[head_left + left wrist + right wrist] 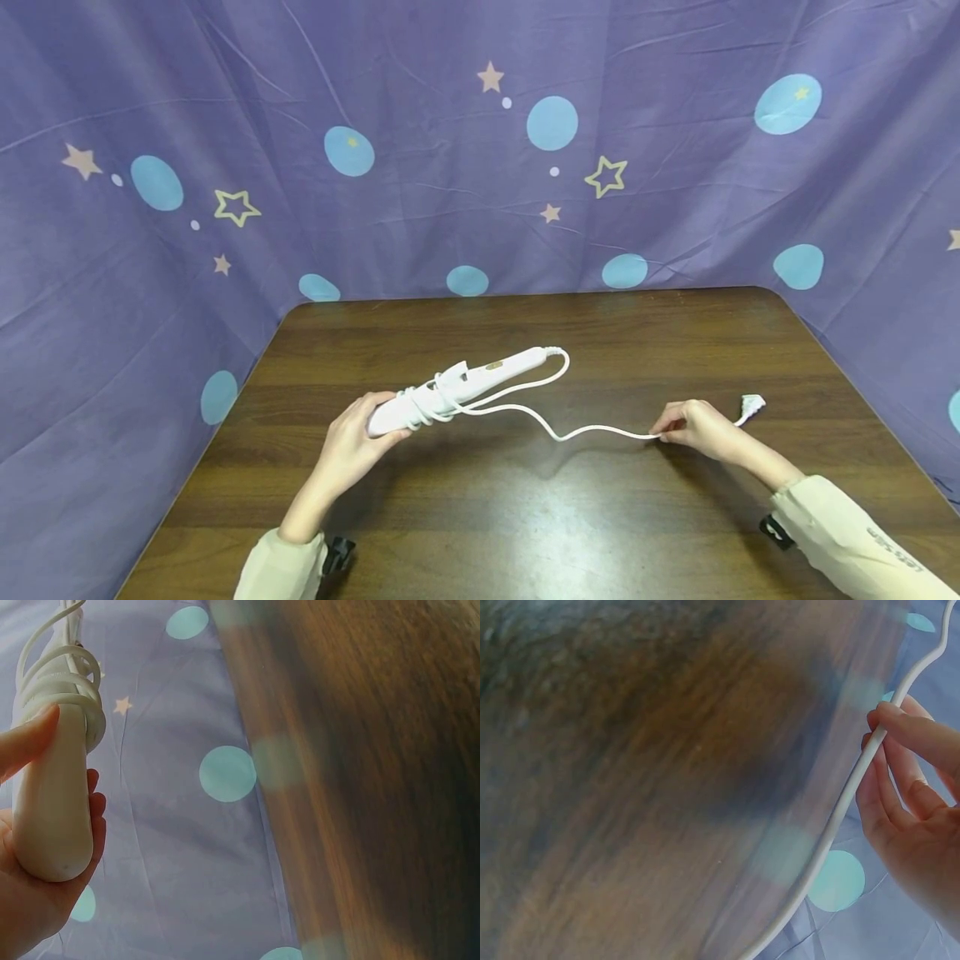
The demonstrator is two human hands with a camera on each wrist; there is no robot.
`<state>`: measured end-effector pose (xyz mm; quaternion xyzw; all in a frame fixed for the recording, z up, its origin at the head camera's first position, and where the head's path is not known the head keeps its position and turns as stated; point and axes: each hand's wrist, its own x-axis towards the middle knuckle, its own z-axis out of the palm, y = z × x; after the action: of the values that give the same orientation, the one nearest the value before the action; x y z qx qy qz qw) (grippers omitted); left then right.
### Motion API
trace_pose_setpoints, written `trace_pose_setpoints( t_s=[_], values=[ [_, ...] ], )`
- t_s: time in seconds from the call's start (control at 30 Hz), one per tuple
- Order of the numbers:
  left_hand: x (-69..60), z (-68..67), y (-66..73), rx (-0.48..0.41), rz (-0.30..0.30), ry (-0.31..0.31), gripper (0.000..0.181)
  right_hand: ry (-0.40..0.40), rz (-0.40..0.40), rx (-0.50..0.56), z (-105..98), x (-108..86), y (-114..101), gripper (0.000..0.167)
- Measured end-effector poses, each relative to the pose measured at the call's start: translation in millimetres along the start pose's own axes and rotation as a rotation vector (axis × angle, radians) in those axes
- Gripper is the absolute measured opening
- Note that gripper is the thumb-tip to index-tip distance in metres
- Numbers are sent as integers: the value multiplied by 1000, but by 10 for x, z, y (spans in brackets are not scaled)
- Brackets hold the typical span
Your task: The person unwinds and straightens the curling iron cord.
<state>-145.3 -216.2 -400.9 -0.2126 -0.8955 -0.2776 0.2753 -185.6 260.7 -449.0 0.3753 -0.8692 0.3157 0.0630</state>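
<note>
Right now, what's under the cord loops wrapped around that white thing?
A white hair-styling iron is under the cord loops, its body showing between them. The parts right beneath each loop are covered.

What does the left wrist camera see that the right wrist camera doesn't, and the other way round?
Only the left wrist view: the left hand gripping a white handheld device with cord looped around it. Only the right wrist view: the right hand pinching a single stretch of cord. Both share white cord, the wooden table and the purple cloth with light blue spots.
</note>
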Motion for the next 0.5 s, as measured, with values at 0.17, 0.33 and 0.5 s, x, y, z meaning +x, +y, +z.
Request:
trace_pose_setpoints(
  t_s=[0.17,0.33,0.5],
  values=[
    [0,7,18,-2,15,6,50,-24,30,-1,34,-13,23,18],
    [7,17,26,5,28,15,51,-40,45,-18,71,-9,18,18],
    [20,24,28,4,29,16,51,-60,51,-16,98,4,3,19]
  ],
)
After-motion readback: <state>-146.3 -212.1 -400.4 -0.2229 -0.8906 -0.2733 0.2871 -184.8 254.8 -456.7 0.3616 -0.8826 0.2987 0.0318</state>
